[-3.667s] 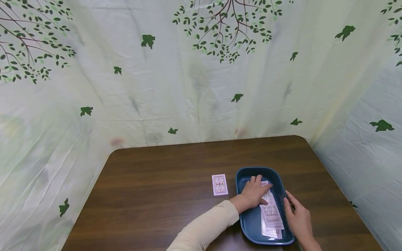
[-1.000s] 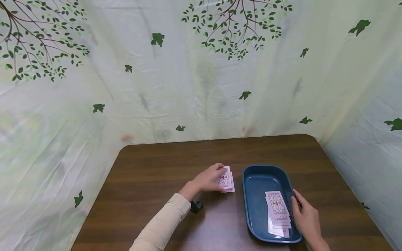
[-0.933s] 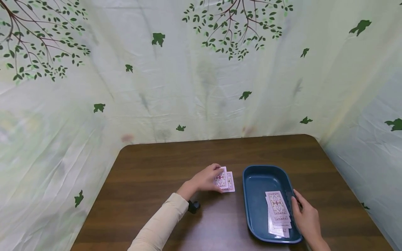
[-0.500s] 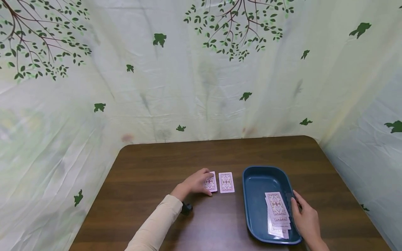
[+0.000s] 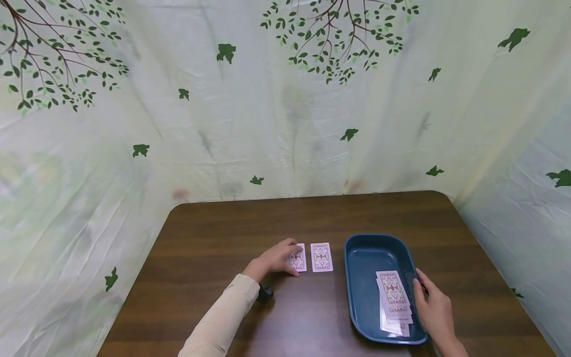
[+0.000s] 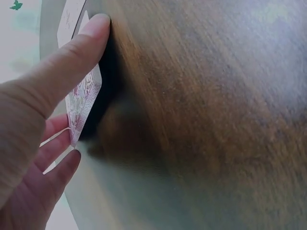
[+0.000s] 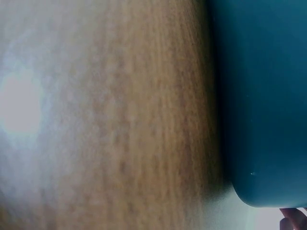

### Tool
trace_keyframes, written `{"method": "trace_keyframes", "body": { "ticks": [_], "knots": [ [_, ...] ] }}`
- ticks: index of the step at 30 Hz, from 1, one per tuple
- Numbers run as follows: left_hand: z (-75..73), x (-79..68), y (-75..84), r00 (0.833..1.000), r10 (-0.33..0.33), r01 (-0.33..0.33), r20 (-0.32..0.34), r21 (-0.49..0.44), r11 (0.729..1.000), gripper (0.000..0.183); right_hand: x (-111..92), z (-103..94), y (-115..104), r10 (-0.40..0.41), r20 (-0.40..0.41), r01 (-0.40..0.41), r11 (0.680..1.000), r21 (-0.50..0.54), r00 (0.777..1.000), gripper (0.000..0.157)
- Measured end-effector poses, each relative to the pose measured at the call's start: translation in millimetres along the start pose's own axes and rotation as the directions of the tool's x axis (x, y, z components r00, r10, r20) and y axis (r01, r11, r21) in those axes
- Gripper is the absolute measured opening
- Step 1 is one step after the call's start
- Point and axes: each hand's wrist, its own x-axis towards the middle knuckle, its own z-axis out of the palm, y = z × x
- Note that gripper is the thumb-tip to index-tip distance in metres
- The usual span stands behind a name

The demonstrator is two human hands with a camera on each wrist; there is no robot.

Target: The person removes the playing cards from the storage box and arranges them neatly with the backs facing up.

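Note:
My left hand [image 5: 276,257] holds a playing card [image 5: 298,259] at its edges, thumb on the near side and fingers on the far side. The left wrist view shows that card [image 6: 85,98] tilted between thumb and fingers, low over the table. Just to its right a second playing card [image 5: 321,257] lies back up. My right hand [image 5: 434,310] grips the right rim of a blue tray [image 5: 362,297]; its fingers are partly hidden. Inside the tray, overlapping playing cards [image 5: 394,292] lie back up toward the right side.
The brown wooden table [image 5: 214,238] has rounded far corners. Behind it hangs a pale curtain [image 5: 285,124] printed with leaves and birds. A dark wrist camera [image 5: 265,294] sits under the left wrist. The blue tray's side wall [image 7: 268,105] fills the right of the right wrist view.
My left hand has left the tray with a card, passed over the card on the table and moved left, setting the two side by side. The right hand stays at the tray rim.

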Motion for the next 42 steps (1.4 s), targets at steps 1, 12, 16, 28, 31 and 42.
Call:
{"method": "trace_keyframes", "body": {
  "ticks": [1,12,16,28,31,42],
  "knots": [
    [0.0,0.4,-0.6,1.000,0.001,-0.001,-0.002,0.000,1.000,0.073,0,0.1,0,-0.006,-0.005,0.006,1.000,-0.002,1.000,0.034],
    [-0.5,-3.0,2.1,0.999,-0.040,0.040,0.005,0.026,0.999,0.075,1,0.3,-1,0.042,0.029,-0.042,0.999,-0.009,0.999,0.036],
    [-1.0,-2.3,3.5,0.997,-0.073,0.072,0.021,0.042,0.997,0.076,1,0.2,-1,0.040,0.021,-0.040,0.999,-0.016,0.999,0.036],
    [-1.8,-2.4,5.2,0.997,-0.071,0.070,0.021,0.043,0.997,0.075,1,-1.0,-2,0.044,0.022,-0.044,0.999,-0.014,0.999,0.036],
    [-2.2,-2.4,5.2,0.997,-0.076,0.075,0.024,0.037,0.997,0.075,0,-1.0,-2,0.039,0.019,-0.038,0.999,-0.014,0.999,0.036],
    [-13.7,14.7,33.8,0.992,-0.035,0.030,-0.121,-0.040,0.999,0.063,0,-0.8,-2,0.043,0.020,-0.042,0.999,-0.021,0.999,0.036]
  ]
}}
